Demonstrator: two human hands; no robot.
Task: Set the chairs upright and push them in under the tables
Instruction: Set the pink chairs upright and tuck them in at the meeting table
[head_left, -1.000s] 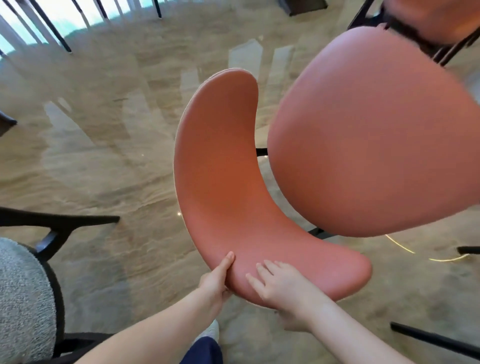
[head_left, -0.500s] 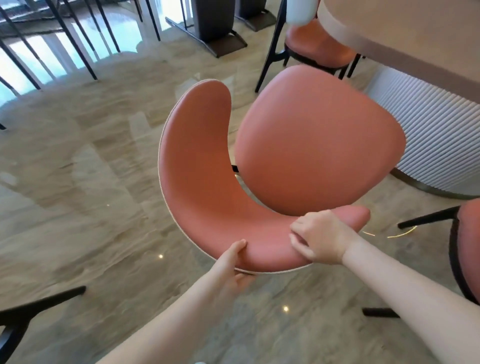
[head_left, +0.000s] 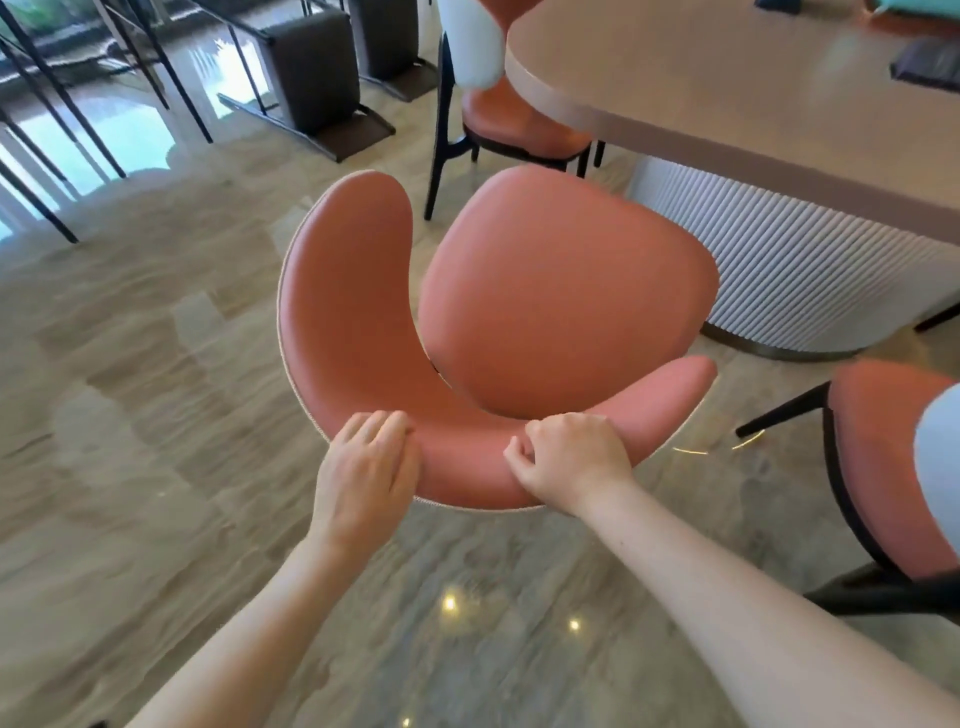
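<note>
Both on the chair (head_left: 545, 291) backrest (head_left: 358, 364), left hand (head_left: 363, 467) flat with straight fingers, right hand (head_left: 571, 457) curled gripping, table (head_left: 727, 130) ahead-right, nearer the right.

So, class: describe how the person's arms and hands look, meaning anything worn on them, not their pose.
Both forearms are bare as far as the picture shows, with no sleeves or cuffs in view. The left hand and right hand wear no gloves, and no rings, watch or bracelet show. Fingernails look short and unpainted, though the picture is slightly soft.
</note>
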